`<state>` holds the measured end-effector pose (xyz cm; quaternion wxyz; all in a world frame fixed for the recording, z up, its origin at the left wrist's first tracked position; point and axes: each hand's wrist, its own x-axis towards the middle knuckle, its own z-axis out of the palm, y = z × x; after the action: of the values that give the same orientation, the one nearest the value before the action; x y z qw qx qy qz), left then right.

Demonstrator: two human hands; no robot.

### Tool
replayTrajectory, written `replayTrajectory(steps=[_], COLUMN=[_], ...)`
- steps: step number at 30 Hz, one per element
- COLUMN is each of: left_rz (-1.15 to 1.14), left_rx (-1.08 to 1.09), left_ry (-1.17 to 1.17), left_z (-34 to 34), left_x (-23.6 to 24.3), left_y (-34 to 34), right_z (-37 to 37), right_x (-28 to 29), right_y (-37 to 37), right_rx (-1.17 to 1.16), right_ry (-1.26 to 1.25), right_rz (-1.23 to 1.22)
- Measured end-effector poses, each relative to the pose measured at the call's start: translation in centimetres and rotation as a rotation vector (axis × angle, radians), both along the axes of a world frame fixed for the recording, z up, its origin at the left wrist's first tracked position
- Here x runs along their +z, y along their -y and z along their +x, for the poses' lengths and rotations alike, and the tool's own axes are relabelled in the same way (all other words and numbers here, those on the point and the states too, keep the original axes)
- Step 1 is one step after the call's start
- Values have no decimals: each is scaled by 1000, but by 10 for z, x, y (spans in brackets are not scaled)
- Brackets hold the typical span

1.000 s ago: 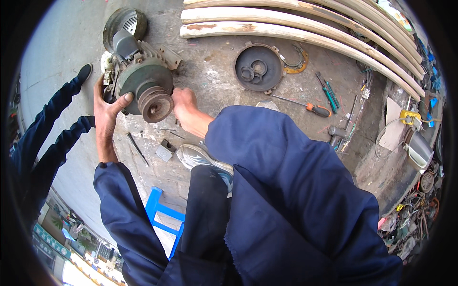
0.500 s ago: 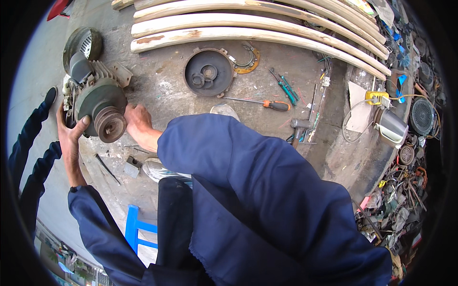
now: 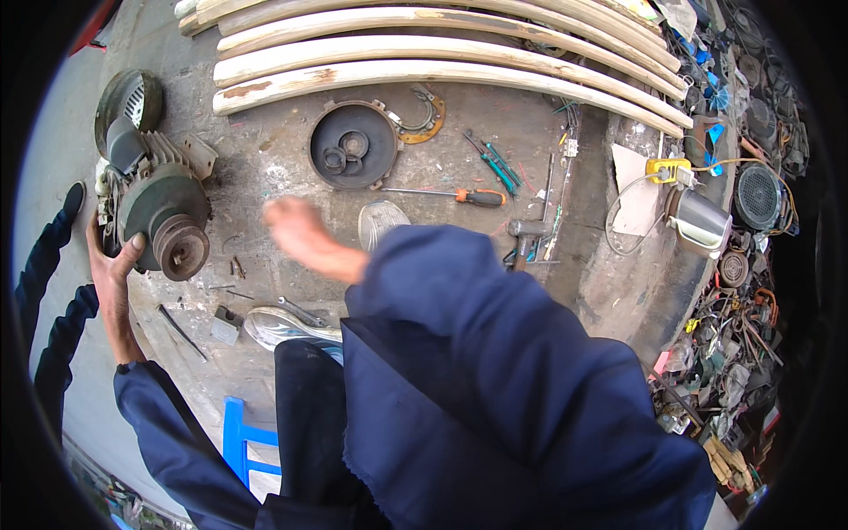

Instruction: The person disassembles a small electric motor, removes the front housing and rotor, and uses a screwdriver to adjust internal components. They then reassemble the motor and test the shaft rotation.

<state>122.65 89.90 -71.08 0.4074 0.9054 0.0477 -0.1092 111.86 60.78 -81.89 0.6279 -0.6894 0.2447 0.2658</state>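
Observation:
An electric motor [image 3: 163, 199] with a green finned housing and a rusty grooved pulley [image 3: 181, 247] stands on the ground at the left. My left hand [image 3: 110, 261] grips its left side, the thumb lying on the end cover near the pulley. To the right of the motor, apart from it, my right hand [image 3: 300, 234] hangs over the ground. Motion smears its fingers, and nothing shows in it. Small bolts [image 3: 237, 267] lie between the motor and my shoe. Behind the motor a round slotted fan cover [image 3: 130, 108] rests on the ground.
Pale wooden poles [image 3: 424, 75] span the back. A round metal end cover [image 3: 353, 146] holding rings lies mid-ground, near a screwdriver [image 3: 481, 197], green-handled pliers [image 3: 499, 163] and a hammer [image 3: 527, 237]. A spanner [image 3: 300, 311] is beside my shoe. Scrap [image 3: 733, 353] is heaped at the right.
My right hand has come away from the pulley's side and moved right. My left hand stays on the motor. The whole view has shifted slightly, with the ground items now further left.

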Motion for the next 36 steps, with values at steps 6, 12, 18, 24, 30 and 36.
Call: replayTrajectory(steps=[6, 12, 18, 24, 30, 36], left_rz=[-44, 101, 137, 148, 102, 137], left_rx=[11, 42, 34, 38, 36, 21], left_ry=[-26, 44, 4, -17, -35, 2], left_z=[0, 1, 6, 9, 12, 18], left_x=[11, 22, 22, 18, 15, 21], left_y=[-4, 9, -2, -9, -9, -20], right_z=[-201, -331, -349, -330, -331, -324], right_x=[-43, -35, -56, -52, -46, -3], right_y=[297, 417, 402, 408, 436, 435], right_rx=[306, -79, -114, 203, 325, 122], right_ry=[-21, -316, -229, -224, -143, -216], right_rz=[-1117, -1078, -1123, -1215, -1267, -1136])
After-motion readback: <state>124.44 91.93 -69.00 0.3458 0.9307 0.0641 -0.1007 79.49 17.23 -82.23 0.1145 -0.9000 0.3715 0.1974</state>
